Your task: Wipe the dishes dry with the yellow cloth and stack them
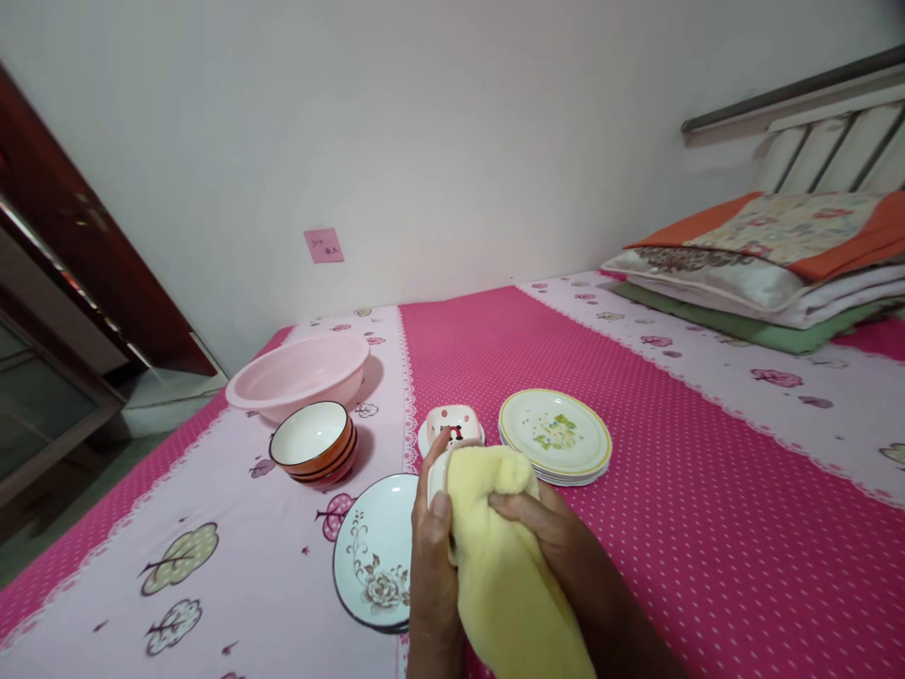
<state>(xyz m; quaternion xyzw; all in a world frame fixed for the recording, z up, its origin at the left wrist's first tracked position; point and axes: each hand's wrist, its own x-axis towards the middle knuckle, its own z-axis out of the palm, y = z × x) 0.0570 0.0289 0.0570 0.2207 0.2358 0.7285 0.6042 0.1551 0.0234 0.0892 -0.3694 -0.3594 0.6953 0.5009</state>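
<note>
Both hands, left hand (pixel 433 556) and right hand (pixel 558 542), clasp one yellow cloth (pixel 505 566) around one small white dish (pixel 436 471); beside the cloth lie one flowered plate (pixel 371 556), one bowl stack (pixel 313 443), one plate stack (pixel 555 436).

A pink basin (pixel 297 373), stacked bowls (pixel 314 442), a dotted dish (pixel 452 423), plate stacks (pixel 555 435) and folded bedding (pixel 770 264) are borne by the pink-sheeted bed (pixel 707 509)

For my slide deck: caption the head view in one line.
Both hands, left and right, rub a yellow cloth over a small white cup above a bed laid with plates and bowls.
</note>
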